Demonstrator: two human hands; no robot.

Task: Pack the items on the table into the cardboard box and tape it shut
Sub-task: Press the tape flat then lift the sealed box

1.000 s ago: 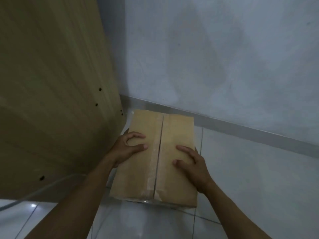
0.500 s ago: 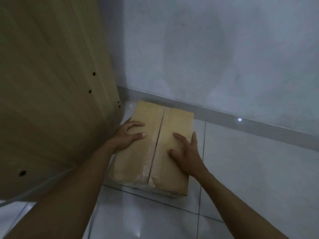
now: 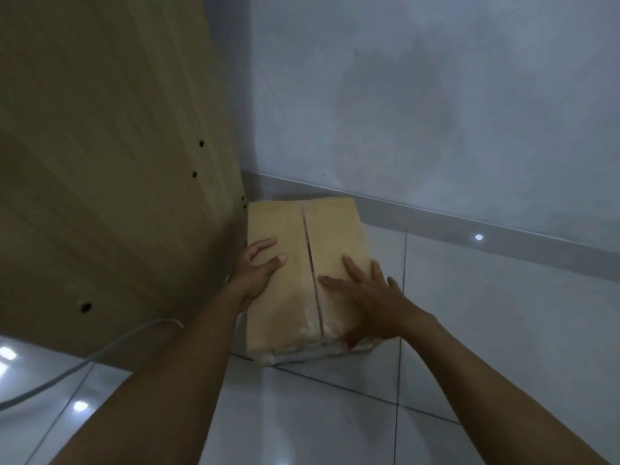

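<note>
A closed cardboard box (image 3: 330, 226) lies on the tiled floor in the corner, its two top flaps meeting along a centre seam with clear tape on the near part. My left hand (image 3: 256, 266) rests on the left flap near the box's left edge, thumb and forefinger lying on top. My right hand (image 3: 364, 293) lies flat on the right flap with its fingers spread, the palm near the box's front right corner. The contents are hidden.
A tall wooden panel (image 3: 110, 162) with small holes stands close against the box's left side. The grey wall and baseboard (image 3: 469, 226) run just behind the box. A white cable (image 3: 110, 347) trails over the floor at the left. Glossy tiles (image 3: 335, 414) spread to the front and right.
The box has slid further into the corner between panel and wall. My right hand has moved back toward the box's near right corner; my left hand stays on the left flap.
</note>
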